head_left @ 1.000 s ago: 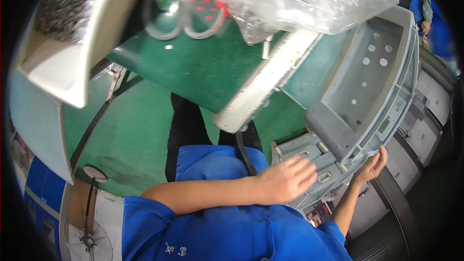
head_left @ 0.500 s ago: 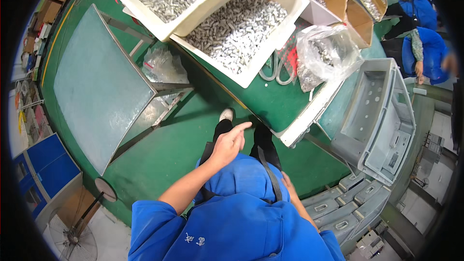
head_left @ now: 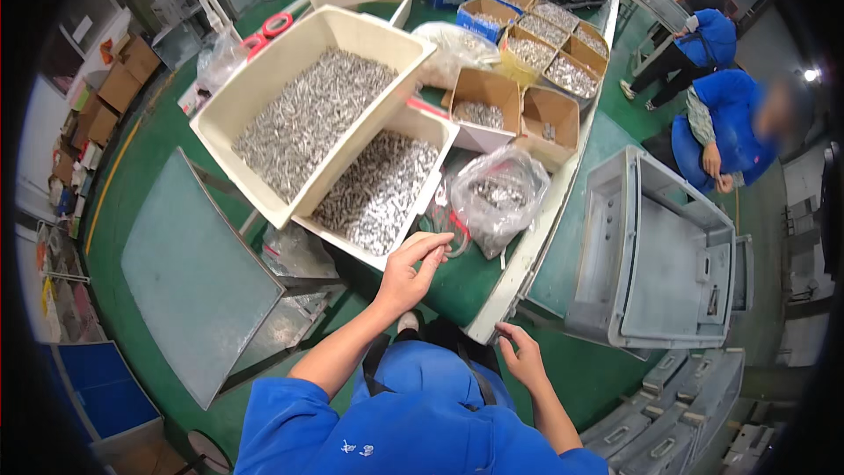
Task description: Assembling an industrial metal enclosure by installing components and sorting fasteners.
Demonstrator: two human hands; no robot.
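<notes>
My left hand (head_left: pixel 410 271) reaches up over the green table's front edge (head_left: pixel 492 317). Its thumb and fingertips are pinched together beside the red-handled scissors (head_left: pixel 450 230), just below the smaller cream tray (head_left: pixel 378 193) of small metal parts. Whether anything is between the fingertips is not visible. My right hand (head_left: pixel 520 354) hovers lower, next to the table's pale edge strip, fingers loosely curled and apart, holding nothing I can see. A clear plastic bag (head_left: pixel 498 195) of parts lies right of the scissors. A larger cream tray (head_left: pixel 303 119) of parts rests partly over the smaller one.
Open cardboard boxes (head_left: pixel 479 107) with metal parts stand behind the bag. An empty grey plastic crate (head_left: pixel 655 255) sits on my right, with more stacked crates (head_left: pixel 668 422) below it. A grey metal panel (head_left: pixel 189 273) stands on my left. People in blue (head_left: pixel 723 136) are at the upper right.
The view swung from the grey crates to the table. My left hand rose from near my lap to the tray's front edge, and my right hand left the crate for the table edge.
</notes>
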